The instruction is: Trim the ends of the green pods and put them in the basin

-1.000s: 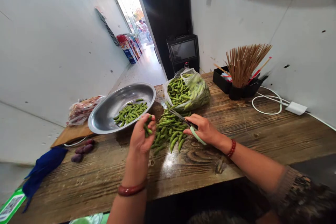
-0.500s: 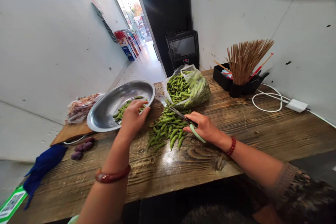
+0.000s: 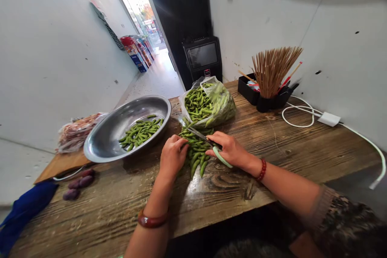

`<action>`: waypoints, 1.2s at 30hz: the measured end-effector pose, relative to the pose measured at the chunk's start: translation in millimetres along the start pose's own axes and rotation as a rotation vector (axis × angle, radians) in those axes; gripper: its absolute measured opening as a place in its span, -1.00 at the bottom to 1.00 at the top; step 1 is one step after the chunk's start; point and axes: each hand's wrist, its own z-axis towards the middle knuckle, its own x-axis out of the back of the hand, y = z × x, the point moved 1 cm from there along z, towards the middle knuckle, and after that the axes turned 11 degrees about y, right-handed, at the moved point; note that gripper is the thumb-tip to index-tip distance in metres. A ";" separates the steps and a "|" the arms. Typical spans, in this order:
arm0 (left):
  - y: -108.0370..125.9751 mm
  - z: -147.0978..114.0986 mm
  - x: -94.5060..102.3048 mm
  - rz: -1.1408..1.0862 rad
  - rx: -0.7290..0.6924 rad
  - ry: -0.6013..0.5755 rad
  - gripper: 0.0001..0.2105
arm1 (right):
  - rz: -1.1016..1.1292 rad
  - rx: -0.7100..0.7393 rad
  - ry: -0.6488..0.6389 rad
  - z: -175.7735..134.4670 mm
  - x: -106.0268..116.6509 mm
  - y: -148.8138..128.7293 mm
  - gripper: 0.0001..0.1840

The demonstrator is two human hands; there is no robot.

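My right hand (image 3: pixel 228 150) grips a pair of scissors (image 3: pixel 220 156) with pale green handles, blades pointing away to the left over a loose pile of green edamame pods (image 3: pixel 196 157). At the left edge of that pile, close to the blade tips, my left hand (image 3: pixel 173 155) has its thumb and fingers pinched together; what they hold, if anything, is mostly hidden. Left of it stands a wide steel basin (image 3: pixel 102 133), with more edamame pods (image 3: pixel 142 131) lying inside. Behind the pile, an open plastic bag (image 3: pixel 225 107) is full of pods.
A black holder (image 3: pixel 248 90) with thin wooden sticks (image 3: pixel 273 72) and a white cable (image 3: pixel 313 119) are at the right. To the left lie purplish-red oval items (image 3: pixel 79 183), a blue cloth (image 3: pixel 27 209) and a bagged bundle (image 3: pixel 77 131) on a wooden board (image 3: pixel 65 164).
My left hand has moved from above the basin rightward to the pile, and its fingers have closed. The scissors remain in my right hand over the pile. The view has shifted slightly.
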 end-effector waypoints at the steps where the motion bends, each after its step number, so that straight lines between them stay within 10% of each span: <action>1: -1.3 -1.3 0.9 -0.112 0.068 0.013 -0.91 | 0.005 -0.004 0.004 0.1 0.0 -0.1 -0.55; 6: 6.2 -5.4 7.6 -0.701 0.496 -0.026 -0.83 | 0.034 -0.038 -0.010 0.3 -0.3 0.0 -0.56; 13: 21.2 -9.3 8.0 -0.940 0.672 -0.164 -0.77 | 0.059 -0.036 -0.060 0.6 1.5 -5.0 -0.48; 36: 19.4 -11.8 0.6 -0.941 0.647 -0.198 -0.82 | -0.035 0.035 -0.188 1.3 3.2 -10.2 -0.35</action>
